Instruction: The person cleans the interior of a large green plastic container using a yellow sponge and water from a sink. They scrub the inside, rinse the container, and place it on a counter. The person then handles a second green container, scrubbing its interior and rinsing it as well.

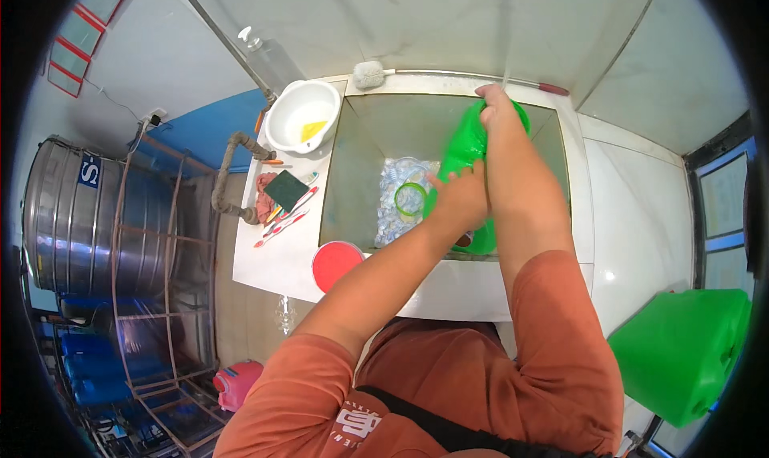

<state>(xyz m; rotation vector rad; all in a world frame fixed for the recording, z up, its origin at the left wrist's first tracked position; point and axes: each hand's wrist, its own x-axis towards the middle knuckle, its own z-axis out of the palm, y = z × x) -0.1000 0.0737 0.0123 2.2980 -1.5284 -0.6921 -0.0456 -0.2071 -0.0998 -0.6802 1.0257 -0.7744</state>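
Observation:
A green plastic container (465,140) stands tilted inside a sunken sink basin (354,158). My right hand (495,105) grips it at the upper end, by the round rim. Lower down, my left hand (462,197) lies against its side with the fingers spread. Part of the container is hidden behind my forearms. Many pale, clear plastic pieces (393,218) cover the basin floor beside it. Among them lies a green ring (410,200). A narrow stream or tube (506,49) comes down the wall above my right hand.
On the left ledge are a white bowl (294,109) with a yellow sponge (311,131), a dark scouring pad (287,189), toothbrushes (285,227) and a red lid (337,266). Behind the basin lie a long-handled brush (369,75) and a pump bottle (273,61). A green jerrycan (685,353) stands right.

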